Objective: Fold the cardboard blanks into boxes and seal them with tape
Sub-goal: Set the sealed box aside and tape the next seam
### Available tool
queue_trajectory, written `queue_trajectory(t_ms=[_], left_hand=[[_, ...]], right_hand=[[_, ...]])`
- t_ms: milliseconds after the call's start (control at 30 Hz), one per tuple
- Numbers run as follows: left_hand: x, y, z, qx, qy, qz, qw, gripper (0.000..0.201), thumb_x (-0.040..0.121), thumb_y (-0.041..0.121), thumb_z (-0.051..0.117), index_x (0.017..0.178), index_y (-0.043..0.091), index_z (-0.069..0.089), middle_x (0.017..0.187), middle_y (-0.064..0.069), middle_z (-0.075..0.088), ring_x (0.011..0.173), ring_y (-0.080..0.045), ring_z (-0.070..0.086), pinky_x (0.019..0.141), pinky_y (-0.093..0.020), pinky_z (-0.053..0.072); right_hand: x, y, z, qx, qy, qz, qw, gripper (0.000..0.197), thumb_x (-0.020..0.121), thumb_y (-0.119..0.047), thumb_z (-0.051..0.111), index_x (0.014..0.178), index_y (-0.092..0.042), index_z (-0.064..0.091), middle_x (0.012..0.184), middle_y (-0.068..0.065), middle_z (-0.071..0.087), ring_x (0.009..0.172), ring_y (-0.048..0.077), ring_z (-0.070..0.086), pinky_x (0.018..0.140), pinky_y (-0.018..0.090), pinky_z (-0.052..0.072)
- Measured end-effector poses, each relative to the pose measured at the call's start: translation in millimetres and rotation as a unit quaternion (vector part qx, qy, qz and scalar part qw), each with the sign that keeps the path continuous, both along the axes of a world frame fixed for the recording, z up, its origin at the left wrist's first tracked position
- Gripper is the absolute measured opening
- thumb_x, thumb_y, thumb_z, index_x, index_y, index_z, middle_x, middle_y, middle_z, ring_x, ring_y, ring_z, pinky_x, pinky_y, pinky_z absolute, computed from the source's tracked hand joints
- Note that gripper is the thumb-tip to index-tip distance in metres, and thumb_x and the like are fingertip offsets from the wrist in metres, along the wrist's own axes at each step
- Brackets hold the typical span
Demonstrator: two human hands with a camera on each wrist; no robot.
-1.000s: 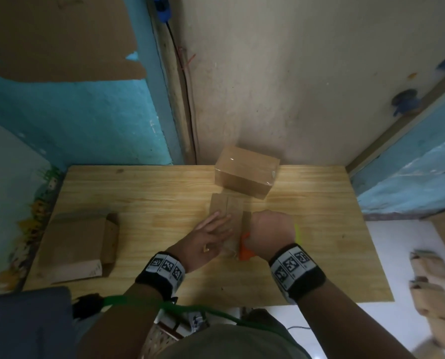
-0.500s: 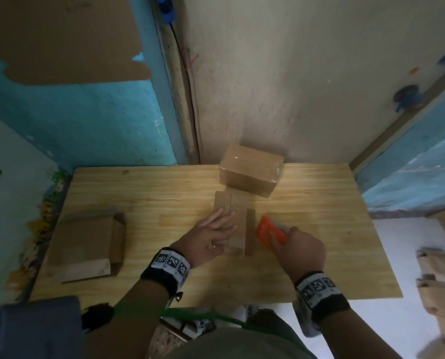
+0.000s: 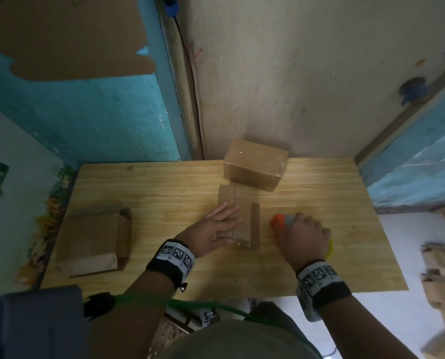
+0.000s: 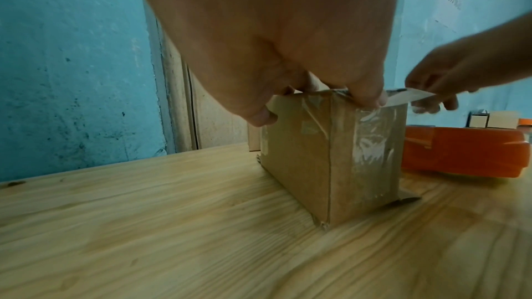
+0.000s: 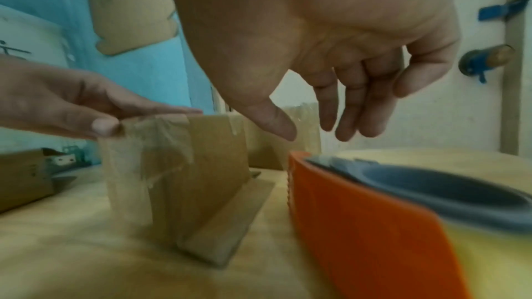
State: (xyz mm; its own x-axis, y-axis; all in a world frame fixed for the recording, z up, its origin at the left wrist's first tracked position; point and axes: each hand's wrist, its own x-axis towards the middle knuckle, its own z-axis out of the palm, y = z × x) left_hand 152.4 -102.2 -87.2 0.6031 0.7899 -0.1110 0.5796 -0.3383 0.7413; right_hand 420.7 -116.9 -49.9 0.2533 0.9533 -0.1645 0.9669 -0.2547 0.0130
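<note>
A small cardboard box (image 3: 243, 203) stands mid-table with clear tape over its top and near side (image 4: 371, 144). One flap lies flat on the table at its right. My left hand (image 3: 221, 224) presses flat on the box top with straight fingers, thumb on the near side (image 4: 259, 117). The orange tape dispenser (image 3: 278, 221) rests on the table right of the box. My right hand (image 3: 304, 234) hovers just over it. In the right wrist view its fingers (image 5: 345, 110) hang loose above the dispenser (image 5: 360, 224), gripping nothing.
A sealed box (image 3: 255, 167) sits at the back of the wooden table (image 3: 164, 193), just behind the one I press. A stack of flat blanks (image 3: 94, 237) lies at the left edge. Several cardboard pieces (image 3: 439, 268) lie on the floor to the right.
My right hand carried the dispenser from the box's near end out to the right, set it on the table and let go. The left hand stayed on the box.
</note>
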Motion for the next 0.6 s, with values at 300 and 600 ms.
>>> queue_trajectory(t_ms=[300, 600], left_hand=[[0.5, -4.1, -0.8, -0.001, -0.011, 0.019, 1.000, 0.065, 0.096, 0.020, 0.069, 0.155, 0.028, 0.042, 0.170, 0.019, 0.010, 0.156, -0.001, -0.007, 0.126, -0.031, 0.009], [6.1, -1.6, 7.6, -0.028, 0.010, 0.030, 0.999, 0.072, 0.092, 0.014, 0.073, 0.155, 0.030, 0.042, 0.169, 0.021, 0.008, 0.153, 0.007, -0.009, 0.126, -0.027, 0.010]], right_hand=[[-7.2, 19.8, 15.8, -0.120, 0.451, 0.028, 0.884, 0.031, 0.090, -0.009, 0.074, 0.116, -0.020, 0.062, 0.098, 0.008, 0.075, 0.091, 0.024, 0.072, 0.085, 0.048, 0.061], [-35.7, 13.5, 18.9, -0.205, 0.306, 0.199, 0.908, 0.033, 0.093, -0.038, 0.078, 0.070, -0.015, 0.071, 0.068, 0.003, 0.073, 0.059, 0.012, 0.070, 0.064, 0.028, 0.062]])
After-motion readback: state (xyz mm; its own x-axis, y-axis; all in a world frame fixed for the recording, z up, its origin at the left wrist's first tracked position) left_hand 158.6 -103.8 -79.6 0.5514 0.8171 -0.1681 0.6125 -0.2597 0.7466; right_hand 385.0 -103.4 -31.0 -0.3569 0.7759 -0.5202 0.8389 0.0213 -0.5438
